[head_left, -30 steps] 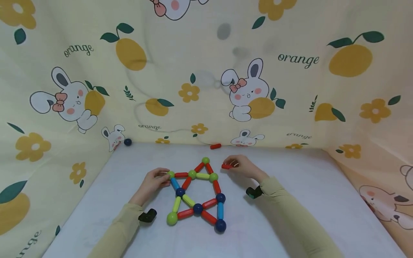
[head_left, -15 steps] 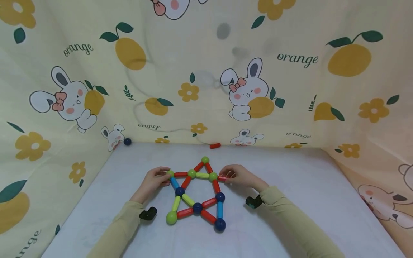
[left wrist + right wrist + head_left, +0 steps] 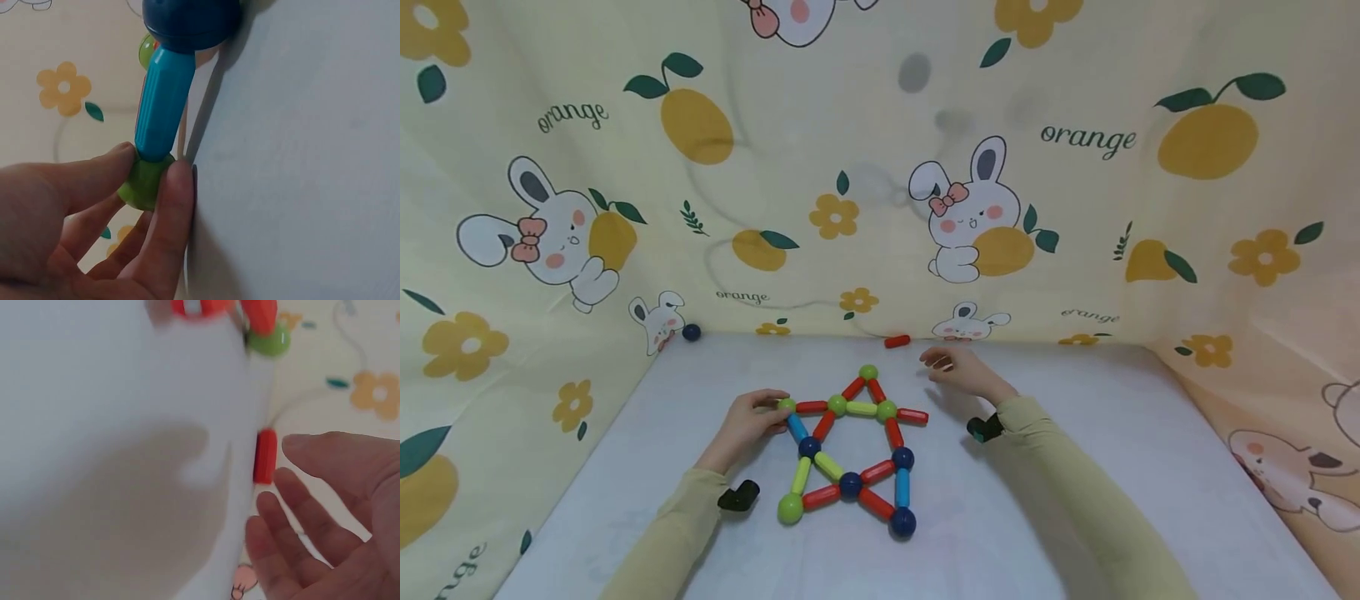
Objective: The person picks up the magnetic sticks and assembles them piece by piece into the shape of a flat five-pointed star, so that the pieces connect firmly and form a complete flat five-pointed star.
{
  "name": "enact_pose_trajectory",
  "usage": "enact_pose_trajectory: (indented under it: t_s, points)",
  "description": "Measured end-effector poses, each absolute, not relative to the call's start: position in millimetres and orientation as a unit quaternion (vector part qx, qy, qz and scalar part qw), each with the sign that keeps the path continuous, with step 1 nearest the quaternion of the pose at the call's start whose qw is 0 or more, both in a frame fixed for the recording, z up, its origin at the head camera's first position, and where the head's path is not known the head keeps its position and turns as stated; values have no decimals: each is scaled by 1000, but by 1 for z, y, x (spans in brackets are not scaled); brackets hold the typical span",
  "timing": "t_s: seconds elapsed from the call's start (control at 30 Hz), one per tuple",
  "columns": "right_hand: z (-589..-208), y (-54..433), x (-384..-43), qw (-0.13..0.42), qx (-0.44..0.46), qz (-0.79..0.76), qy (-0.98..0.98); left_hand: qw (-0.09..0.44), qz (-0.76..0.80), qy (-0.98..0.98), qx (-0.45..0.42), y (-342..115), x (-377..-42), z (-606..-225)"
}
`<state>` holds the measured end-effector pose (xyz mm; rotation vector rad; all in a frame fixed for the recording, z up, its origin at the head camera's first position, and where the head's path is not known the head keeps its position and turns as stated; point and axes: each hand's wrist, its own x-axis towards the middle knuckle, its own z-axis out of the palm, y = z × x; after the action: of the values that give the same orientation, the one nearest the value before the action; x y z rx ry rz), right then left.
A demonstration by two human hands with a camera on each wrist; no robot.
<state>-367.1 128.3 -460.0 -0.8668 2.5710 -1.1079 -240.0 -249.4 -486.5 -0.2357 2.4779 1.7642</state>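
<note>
A flat star-like frame of magnetic rods and balls lies on the table. My left hand [image 3: 749,423] pinches the green ball [image 3: 145,184] at its left corner, thumb on one side and fingers on the other; a blue rod [image 3: 164,103] joins that ball to a dark blue ball [image 3: 190,22]. From the green ball [image 3: 887,410] on the right side, a red rod [image 3: 913,416] sticks out to the right. My right hand [image 3: 962,371] is in the air with nothing in it, fingers apart. Past it, near the back wall, lies a loose red rod [image 3: 897,342], not touched.
A loose dark blue ball [image 3: 692,332] sits at the back left corner of the white table [image 3: 1000,517]. A printed cloth [image 3: 880,167] stands as a wall behind and at the sides. Each wrist wears a small black camera [image 3: 739,497].
My right hand brought a red rod to the frame's right green ball, let it go there, and moved back toward the loose rod. My left hand keeps its pinch on the corner ball.
</note>
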Motion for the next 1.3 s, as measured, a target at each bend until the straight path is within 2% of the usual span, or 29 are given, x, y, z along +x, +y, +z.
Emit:
enact_pose_trajectory:
  t_s: [0.13, 0.37, 0.87, 1.1, 1.3]
  points:
    - [-457, 121, -386, 95, -274, -370, 883, 41, 574, 814, -83, -260, -242, -489]
    - [-454, 100, -405, 114, -248, -352, 895, 43, 580, 808, -98, -272, -245, -491]
    - [-470, 71, -426, 119, -224, -346, 903, 46, 594, 795, -116, -277, -248, -494]
    - [-471, 66, -426, 100, -234, -326, 911, 49, 595, 793, -121, -277, -249, -493]
    - [-478, 64, -426, 108, -229, -330, 909, 53, 594, 792, -128, -277, -249, -494]
